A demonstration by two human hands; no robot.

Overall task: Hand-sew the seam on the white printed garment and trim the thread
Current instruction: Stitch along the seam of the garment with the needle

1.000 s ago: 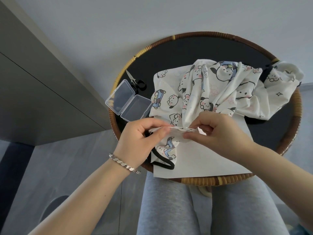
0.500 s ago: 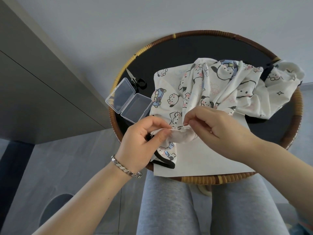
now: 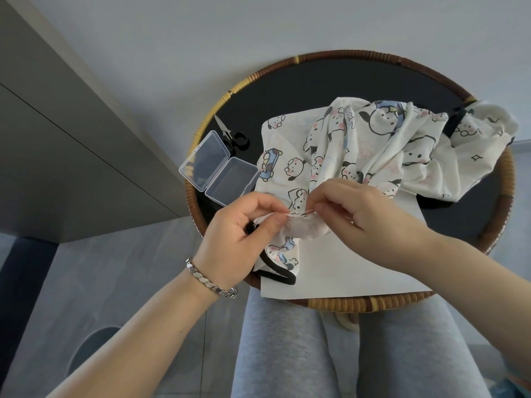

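Round black-topped table with a woven rattan rim (image 3: 344, 304), seen from the head camera: a stitch being made in the garment's folded edge.

White printed garment (image 3: 382, 145) lies heaped from the table's centre out to two o'clock, its near edge pulled toward seven o'clock over a white paper sheet (image 3: 344, 268). The left hand (image 3: 238, 234), wearing a silver bracelet (image 3: 211, 282), pinches that edge between thumb and forefinger, probably to hold the seam taut and flat. The right hand (image 3: 362, 214), just beside it, has its fingertips closed on a thin needle (image 3: 307, 211) lying along the fold. The thread is too fine to see. Small scissors (image 3: 234, 137) at ten o'clock and an opened clear plastic box (image 3: 218, 169) at nine sit within reach, the scissors likely for trimming.
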